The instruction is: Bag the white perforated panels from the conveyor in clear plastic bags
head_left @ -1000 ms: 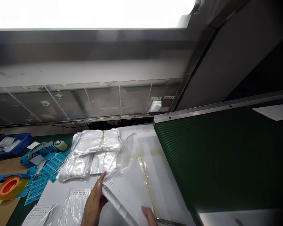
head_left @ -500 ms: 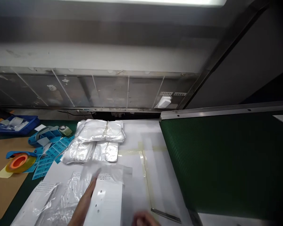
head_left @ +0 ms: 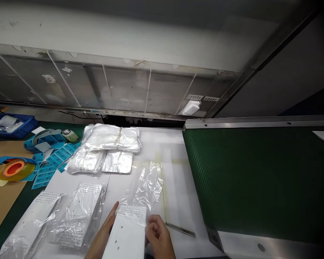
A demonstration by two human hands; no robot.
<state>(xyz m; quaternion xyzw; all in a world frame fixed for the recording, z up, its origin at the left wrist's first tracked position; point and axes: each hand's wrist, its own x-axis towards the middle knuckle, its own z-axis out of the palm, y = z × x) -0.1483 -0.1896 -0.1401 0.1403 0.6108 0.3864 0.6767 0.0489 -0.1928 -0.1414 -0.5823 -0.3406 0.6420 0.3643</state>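
Note:
A white panel (head_left: pixel 128 233) with small holes and rows of slots at its top lies partly in a clear plastic bag (head_left: pixel 148 187), whose loose end spreads flat beyond it. My left hand (head_left: pixel 104 230) grips the panel along its left side, fingers extended along the edge. At the right edge, my right hand (head_left: pixel 158 235) is closed with curled fingers, seemingly pinching the bag's side; the fingertips are partly hidden. To the left lie a bagged white panel (head_left: pixel 81 212) and another bagged panel (head_left: pixel 34 219).
Bundles of clear bags (head_left: pixel 112 138) lie at the back. Blue label strips (head_left: pixel 47 172), a tape roll (head_left: pixel 16 171), a small jar (head_left: pixel 69 135) and a blue tray (head_left: pixel 14 126) are left. A metal strip (head_left: pixel 180 229) lies near my right hand. A green conveyor belt (head_left: pixel 256 180) is right.
My right hand has come up and left to the panel's right edge. The panel has moved down and slightly right, and the bag's loose end now spreads beyond it. The view has shifted.

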